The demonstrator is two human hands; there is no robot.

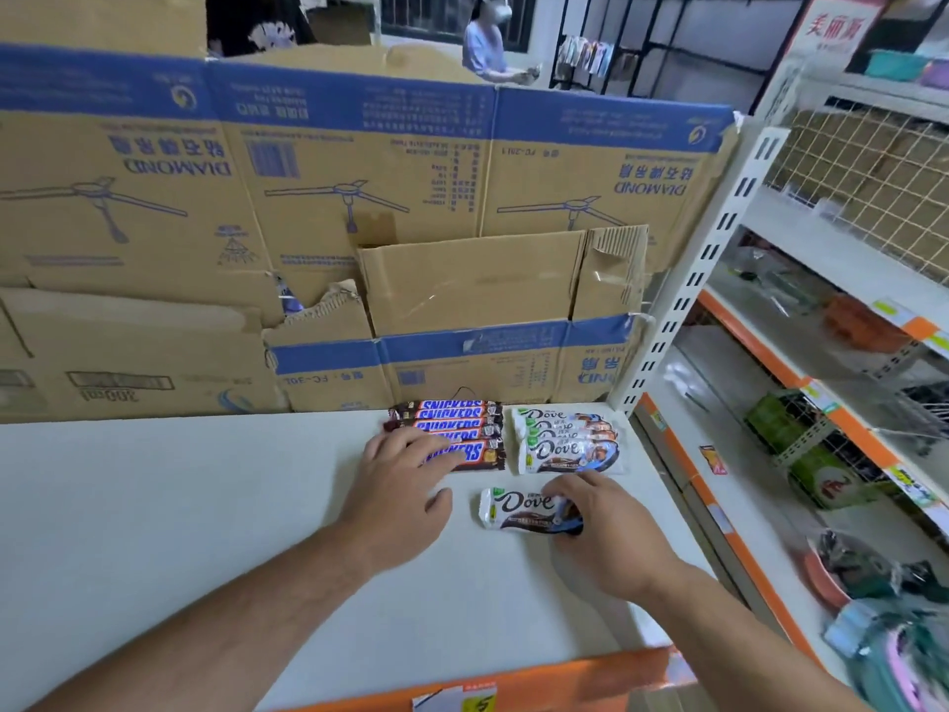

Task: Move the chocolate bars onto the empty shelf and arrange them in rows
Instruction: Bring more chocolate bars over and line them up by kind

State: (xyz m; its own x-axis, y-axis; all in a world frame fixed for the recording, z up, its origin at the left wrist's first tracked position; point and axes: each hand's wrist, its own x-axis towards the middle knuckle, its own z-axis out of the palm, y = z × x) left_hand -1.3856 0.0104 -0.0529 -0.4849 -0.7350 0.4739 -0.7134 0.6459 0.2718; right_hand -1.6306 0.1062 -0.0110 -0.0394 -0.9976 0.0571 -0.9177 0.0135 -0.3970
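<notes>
On the white shelf [179, 506], several Snickers bars [457, 423] lie stacked in a row at the back, with several white Dove bars [565, 441] in a row beside them on the right. My left hand [405, 485] lies flat, its straight fingers touching the left end of the front Snickers bar. One more Dove bar [518, 508] lies alone in front of the Dove row. My right hand [601, 526] pinches its right end with curled fingers.
Flattened cardboard boxes [359, 197] stand as a wall behind the shelf. A white upright post [693, 280] marks the right back corner. The orange front edge [513, 686] carries a price tag. Stocked shelves [821, 429] stand to the right. A person stands in the far background.
</notes>
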